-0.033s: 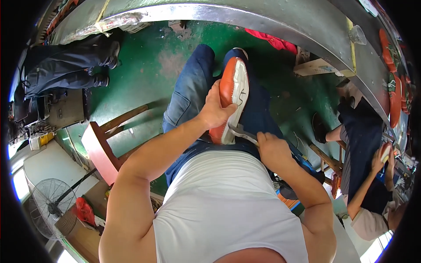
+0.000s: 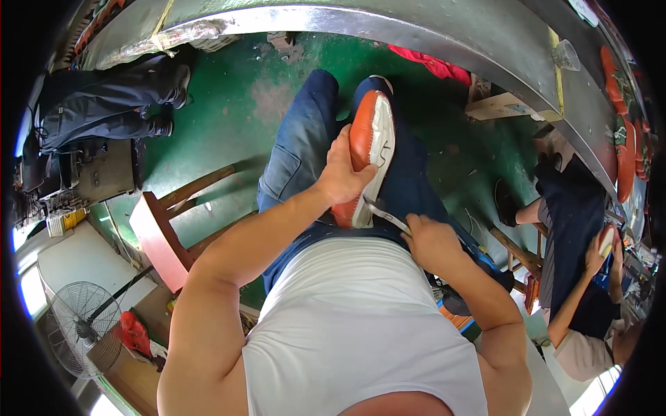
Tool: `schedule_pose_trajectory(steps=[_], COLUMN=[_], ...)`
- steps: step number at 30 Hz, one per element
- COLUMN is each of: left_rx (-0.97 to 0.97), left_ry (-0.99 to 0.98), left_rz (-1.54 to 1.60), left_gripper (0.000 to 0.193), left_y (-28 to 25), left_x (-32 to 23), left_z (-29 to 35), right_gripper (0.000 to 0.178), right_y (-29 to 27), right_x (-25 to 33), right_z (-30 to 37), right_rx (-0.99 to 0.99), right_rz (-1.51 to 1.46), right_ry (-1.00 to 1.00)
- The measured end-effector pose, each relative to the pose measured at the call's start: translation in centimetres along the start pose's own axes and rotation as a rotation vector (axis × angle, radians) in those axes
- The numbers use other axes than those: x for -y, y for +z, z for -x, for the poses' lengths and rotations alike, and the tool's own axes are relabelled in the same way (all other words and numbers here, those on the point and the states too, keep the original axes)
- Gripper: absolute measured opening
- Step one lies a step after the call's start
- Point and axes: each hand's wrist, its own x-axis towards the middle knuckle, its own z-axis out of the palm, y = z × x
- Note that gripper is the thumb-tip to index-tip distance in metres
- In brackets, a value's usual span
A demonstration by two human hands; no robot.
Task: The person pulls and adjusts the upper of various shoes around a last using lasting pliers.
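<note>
A shoe [image 2: 361, 132] with an orange-brown leather upper rests between my thighs, its whitish underside [image 2: 383, 132] facing up and to the right. My left hand [image 2: 342, 172] grips it round the middle, with the thumb pressed on the underside. My right hand [image 2: 431, 243] is closed round the handle of metal lasting pliers [image 2: 388, 215]. Their curved head meets the shoe's edge near the end closest to me; whether the jaws pinch the leather is too small to tell.
A metal-edged workbench [image 2: 333, 19] curves across the far side, with orange-brown shoes [image 2: 626, 156] at its right. A wooden stool [image 2: 163, 236] and a fan [image 2: 87, 322] stand left. One person's legs [image 2: 104, 104] show far left; another person [image 2: 590, 277] at right holds a shoe.
The lasting pliers have rolled slightly in my right hand, so they appear narrower, and the right hand has shifted a little. The shoe and my left hand stay nearly still.
</note>
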Motion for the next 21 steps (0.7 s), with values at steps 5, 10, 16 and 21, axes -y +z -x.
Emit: schedule_pose_trajectory(steps=[5, 10, 16, 21], left_rx=[-0.156, 0.131, 0.141, 0.131], left_ry=[0.171, 0.079, 0.002, 0.039], left_rz=[-0.195, -0.057, 0.214, 0.130], left_gripper=[0.099, 0.103, 0.102, 0.104], left_y=[2.0, 0.6, 0.2, 0.4], left_x=[0.6, 2.4, 3.3, 3.5], left_z=[1.9, 4.7, 4.3, 4.1], right_gripper=[0.035, 0.038, 0.035, 0.045], right_y=[2.5, 2.5, -4.9, -3.8], right_x=[-7.3, -9.2, -7.5, -3.8], right_z=[-3.9, -6.3, -5.1, -11.2], right_rx=[0.722, 1.042, 0.605, 0.014], right_rz=[-1.204, -1.539, -0.881, -0.766], right_ry=[0.245, 0.106, 0.146, 0.000])
